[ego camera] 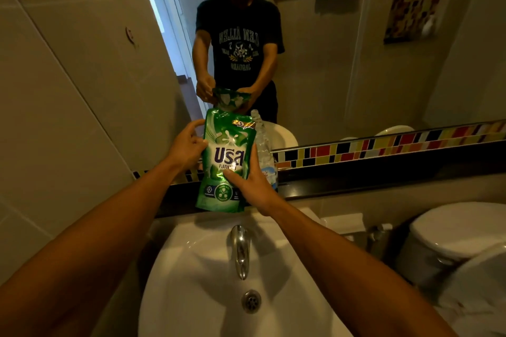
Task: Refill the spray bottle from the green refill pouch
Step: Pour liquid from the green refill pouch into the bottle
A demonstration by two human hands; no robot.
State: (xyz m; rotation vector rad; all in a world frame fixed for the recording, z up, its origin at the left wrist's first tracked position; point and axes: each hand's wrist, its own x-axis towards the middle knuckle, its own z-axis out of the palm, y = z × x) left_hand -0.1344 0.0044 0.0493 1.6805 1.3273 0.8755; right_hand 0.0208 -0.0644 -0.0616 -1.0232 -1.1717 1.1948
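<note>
Green refill pouch (225, 161) upright, gripped between both hands: left (186, 148), right (253, 186).

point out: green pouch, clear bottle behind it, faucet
green refill pouch (228, 156): head view, on the white logo panel on its front.
clear bottle (264, 145): head view, on its clear side right of the pouch.
faucet (241, 249): head view, on the chrome spout over the sink.

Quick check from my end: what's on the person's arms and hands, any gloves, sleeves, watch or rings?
Both forearms are bare from the frame edge to the wrists; no sleeves reach into direct view. The left hand and right hand are gloveless, with no watch, bracelet or ring visible. The mirror shows a dark short-sleeved T-shirt with pale printed lettering, sleeves ending above the elbows.
</note>
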